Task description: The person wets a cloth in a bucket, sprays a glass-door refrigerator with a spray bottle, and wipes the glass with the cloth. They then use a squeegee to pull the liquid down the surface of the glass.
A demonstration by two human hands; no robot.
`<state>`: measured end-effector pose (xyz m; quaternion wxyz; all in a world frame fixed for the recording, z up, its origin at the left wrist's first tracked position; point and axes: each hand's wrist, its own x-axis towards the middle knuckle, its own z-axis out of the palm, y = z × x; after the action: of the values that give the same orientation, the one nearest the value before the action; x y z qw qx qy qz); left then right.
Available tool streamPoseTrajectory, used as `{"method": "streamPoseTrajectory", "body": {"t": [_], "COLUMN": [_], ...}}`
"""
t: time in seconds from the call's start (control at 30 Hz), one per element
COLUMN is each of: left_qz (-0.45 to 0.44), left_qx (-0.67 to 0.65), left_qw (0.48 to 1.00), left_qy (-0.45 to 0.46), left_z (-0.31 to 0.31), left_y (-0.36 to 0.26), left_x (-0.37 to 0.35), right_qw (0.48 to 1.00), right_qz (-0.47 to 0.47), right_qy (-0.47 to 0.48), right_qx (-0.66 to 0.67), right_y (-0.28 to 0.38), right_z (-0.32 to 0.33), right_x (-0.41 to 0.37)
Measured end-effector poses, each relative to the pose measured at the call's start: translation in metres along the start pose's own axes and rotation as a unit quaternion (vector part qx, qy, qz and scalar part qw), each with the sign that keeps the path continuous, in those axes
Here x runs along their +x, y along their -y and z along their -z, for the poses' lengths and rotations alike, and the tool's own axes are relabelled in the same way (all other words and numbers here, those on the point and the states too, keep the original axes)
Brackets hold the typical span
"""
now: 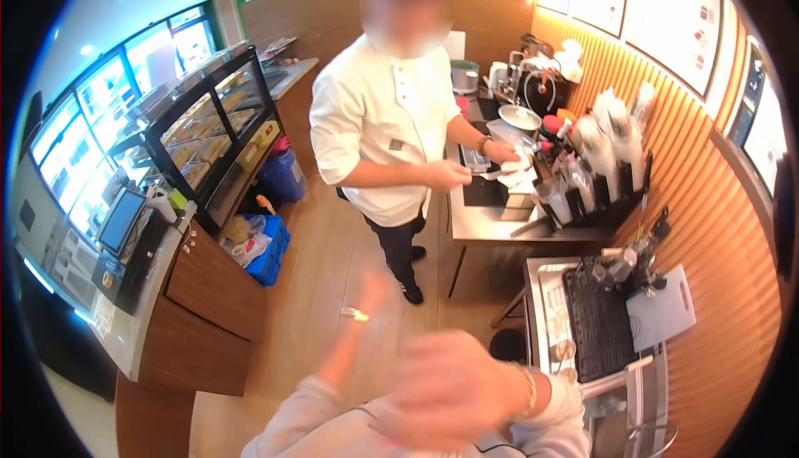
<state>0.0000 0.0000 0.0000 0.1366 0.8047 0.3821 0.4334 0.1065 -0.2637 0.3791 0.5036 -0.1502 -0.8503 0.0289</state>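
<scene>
Low in the middle of the view, my right hand [454, 387] is raised close to the camera, blurred, with a bracelet at the wrist; its fingers are smeared and I cannot make out anything in them. My left hand [372, 293] reaches forward above the floor [320, 291], also smeared by motion, with a shiny band on the wrist. Neither hand visibly touches an object. Ahead stands a person in a white jacket [391, 116], whose hands are over a steel counter [491, 229], one near some pale paper or packets [518, 176].
A sink and black drying mat [595, 325] with a white board [662, 308] are at the right. Cups and lids [612, 137] line the wall. At the left are a display case [212, 121], a screen [122, 221] and a blue crate [268, 251].
</scene>
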Motion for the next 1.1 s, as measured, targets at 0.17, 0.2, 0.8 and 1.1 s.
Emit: {"method": "streamPoseTrajectory", "body": {"t": [0.17,0.2,0.8,1.1], "left_qz": [0.087,0.209,0.197,0.201], "left_qx": [0.232,0.108,0.253,0.203], "left_qw": [0.789,0.806,0.793,0.8], "left_qy": [-0.562,-0.543,-0.518,-0.527], "left_z": [0.402,0.444,0.493,0.448], "left_y": [-0.053,-0.069,-0.073,-0.069], "left_x": [0.096,0.084,0.028,0.058], "right_qw": [0.954,0.954,0.921,0.91], "right_qz": [0.145,0.139,0.254,0.249], "right_qy": [-0.219,-0.226,-0.288,-0.331], "right_qx": [0.143,0.139,0.065,0.012], "right_y": [0.026,0.025,0.054,0.076], "right_z": [0.004,0.001,0.021,0.021], "right_x": [-0.089,-0.087,-0.074,-0.066]}}
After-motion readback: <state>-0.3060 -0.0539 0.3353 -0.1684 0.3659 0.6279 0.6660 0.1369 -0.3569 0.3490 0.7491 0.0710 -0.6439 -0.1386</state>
